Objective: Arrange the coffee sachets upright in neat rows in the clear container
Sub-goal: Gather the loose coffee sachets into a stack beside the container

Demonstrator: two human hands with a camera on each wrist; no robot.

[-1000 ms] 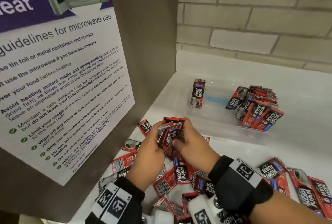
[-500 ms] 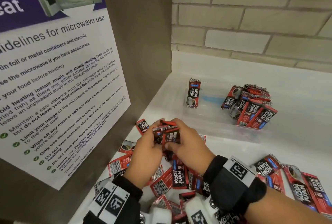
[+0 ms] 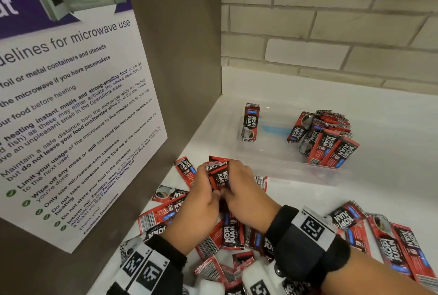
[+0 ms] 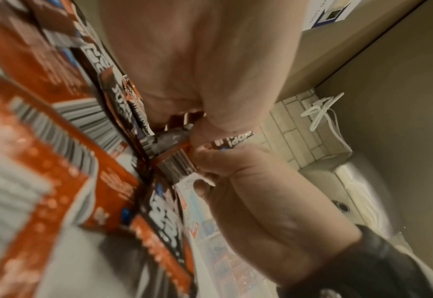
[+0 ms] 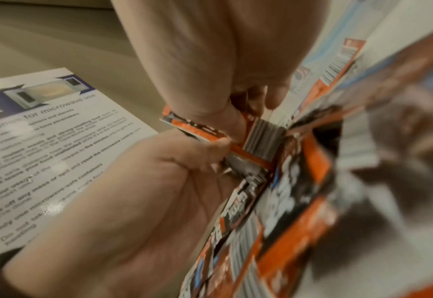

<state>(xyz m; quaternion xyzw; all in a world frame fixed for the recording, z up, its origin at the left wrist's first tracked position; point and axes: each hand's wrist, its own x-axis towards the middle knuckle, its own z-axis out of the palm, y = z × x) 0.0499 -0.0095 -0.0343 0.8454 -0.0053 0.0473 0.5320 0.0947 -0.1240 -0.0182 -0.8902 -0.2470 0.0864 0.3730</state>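
White table [image 3: 391, 176] by a brick wall holds loose coffee sachets [image 3: 231, 235] under both hands, where the left hand [image 3: 201, 196] and right hand [image 3: 246, 190] pinch a small bundle [image 3: 219, 174] together (the clear container [image 3: 284, 171] sits just past them).

My left hand [image 3: 201, 190] and right hand [image 3: 244, 188] covered the lower half of the bunched sachets [image 3: 219, 174], so I couldn't count them. The loose sachets [image 4: 57, 161] were a blur in both wrist views. The poster [image 3: 71, 105] ran off the left edge.
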